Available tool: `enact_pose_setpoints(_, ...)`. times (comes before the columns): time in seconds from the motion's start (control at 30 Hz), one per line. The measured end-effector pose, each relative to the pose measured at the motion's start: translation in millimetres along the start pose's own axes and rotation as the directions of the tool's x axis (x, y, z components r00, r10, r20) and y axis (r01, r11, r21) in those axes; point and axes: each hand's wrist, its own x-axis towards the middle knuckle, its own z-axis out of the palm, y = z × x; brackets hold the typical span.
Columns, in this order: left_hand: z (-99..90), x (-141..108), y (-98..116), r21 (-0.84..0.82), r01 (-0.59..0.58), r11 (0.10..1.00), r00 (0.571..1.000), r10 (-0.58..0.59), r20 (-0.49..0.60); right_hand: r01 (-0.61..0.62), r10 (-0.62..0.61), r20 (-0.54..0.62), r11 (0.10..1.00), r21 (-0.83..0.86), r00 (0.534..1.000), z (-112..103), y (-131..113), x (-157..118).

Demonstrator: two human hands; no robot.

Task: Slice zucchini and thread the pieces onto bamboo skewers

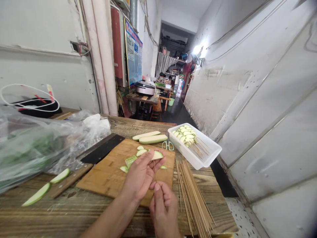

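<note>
Left hand (140,175) curled nearly shut round zucchini slice (157,155); right hand (163,208) pinches bamboo skewer (155,170) between fingertips (upper end meets slice). Wooden cutting board (158,172) under fingers; loose skewers (194,198) right; white plastic tray (193,147) ahead. 1 wall poster (133,51) far beyond fingers, writing unreadable.

On the plank worktop (74,211), a rectangular bamboo chopping board (111,178) under cut zucchini slices (141,152); right of it, a loose heap of thin wooden skewers (195,201); behind it, a rectangular plastic tray (195,147) of skewered slices (184,135); left of it, a wood-handled cleaver (102,148) and a clear plastic bag of greens (37,148).
</note>
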Motion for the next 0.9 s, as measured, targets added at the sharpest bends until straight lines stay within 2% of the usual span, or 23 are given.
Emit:
enact_pose_setpoints(0.4, -0.8, -6.9, -6.3, -0.059, 0.087, 0.994, 0.995, -0.090, -0.048, 0.014, -0.015, -0.019, 0.998, -0.056, 1.000, -0.3, -0.6, -4.2)
enact_pose_setpoints(0.73, 2.0, -7.8, -9.6, -0.044, 0.095, 0.994, 0.995, -0.096, -0.025, -0.026, 0.027, -0.029, 0.999, 0.021, 0.999, -3.2, -0.6, -4.4)
enact_pose_setpoints(0.9, -1.3, -10.2, -14.5, -0.031, 0.122, 0.992, 0.992, -0.123, -0.020, -0.103, 0.105, -0.021, 0.992, 0.079, 0.994, -3.8, -0.7, -5.2)
